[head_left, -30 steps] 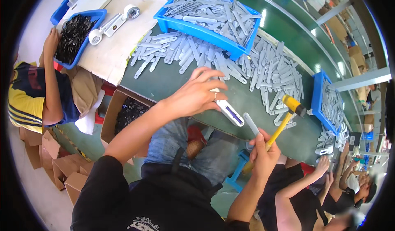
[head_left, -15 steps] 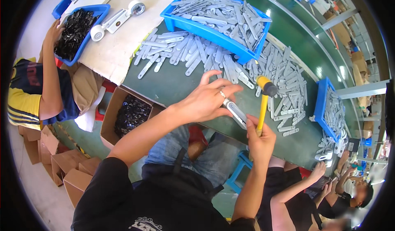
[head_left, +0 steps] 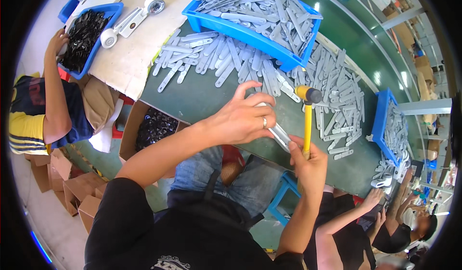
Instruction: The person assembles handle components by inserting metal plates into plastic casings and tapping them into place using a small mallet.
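While my left hand (head_left: 240, 121) pins a grey strip (head_left: 280, 136) to the green tabletop (head_left: 192, 101), its grip closed on it, my right hand (head_left: 308, 161) grips the yellow mallet (head_left: 308, 121) by the handle's end. Head raised, for striking room.

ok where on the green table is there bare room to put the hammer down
The green table is bare between the grey strips and its near edge, left of the left hand. A second bare stretch lies right of the right hand, below the strip pile. Between the big blue bin and the small blue bin it is crowded.
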`<state>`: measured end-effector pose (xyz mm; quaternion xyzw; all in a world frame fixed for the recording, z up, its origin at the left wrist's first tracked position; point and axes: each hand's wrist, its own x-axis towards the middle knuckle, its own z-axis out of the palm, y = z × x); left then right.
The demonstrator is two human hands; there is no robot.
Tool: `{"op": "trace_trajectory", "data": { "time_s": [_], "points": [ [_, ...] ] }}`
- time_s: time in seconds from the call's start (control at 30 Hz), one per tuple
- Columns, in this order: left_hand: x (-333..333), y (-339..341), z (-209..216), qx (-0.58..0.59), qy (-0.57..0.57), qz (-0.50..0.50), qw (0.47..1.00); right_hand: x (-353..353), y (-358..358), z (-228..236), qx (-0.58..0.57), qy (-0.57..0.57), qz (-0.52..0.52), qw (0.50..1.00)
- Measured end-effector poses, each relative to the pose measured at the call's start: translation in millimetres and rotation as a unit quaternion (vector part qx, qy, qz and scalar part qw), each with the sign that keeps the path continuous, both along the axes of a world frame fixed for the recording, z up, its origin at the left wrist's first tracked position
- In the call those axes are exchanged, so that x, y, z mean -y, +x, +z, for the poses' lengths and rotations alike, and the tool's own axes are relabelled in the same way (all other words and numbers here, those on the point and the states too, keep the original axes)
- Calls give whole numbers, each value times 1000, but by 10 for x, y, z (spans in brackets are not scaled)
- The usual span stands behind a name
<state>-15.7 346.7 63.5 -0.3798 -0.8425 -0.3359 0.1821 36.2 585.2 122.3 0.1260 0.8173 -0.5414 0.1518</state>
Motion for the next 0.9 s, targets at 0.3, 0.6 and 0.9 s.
{"op": "trace_trajectory", "data": {
  "time_s": [0.3,0.6,0.9],
  "points": [
    [-30,-15,16,-2,5,7,1000,-97,-74,-142,161,-210,-27,964],
    [-31,137,-96,-36,25,22,999,-96,43,-301,95,-205,-47,973],
    [-74,211,-205,-50,72,81,993,-170,-111,-361,84,-180,-20,980]
  ]
}}
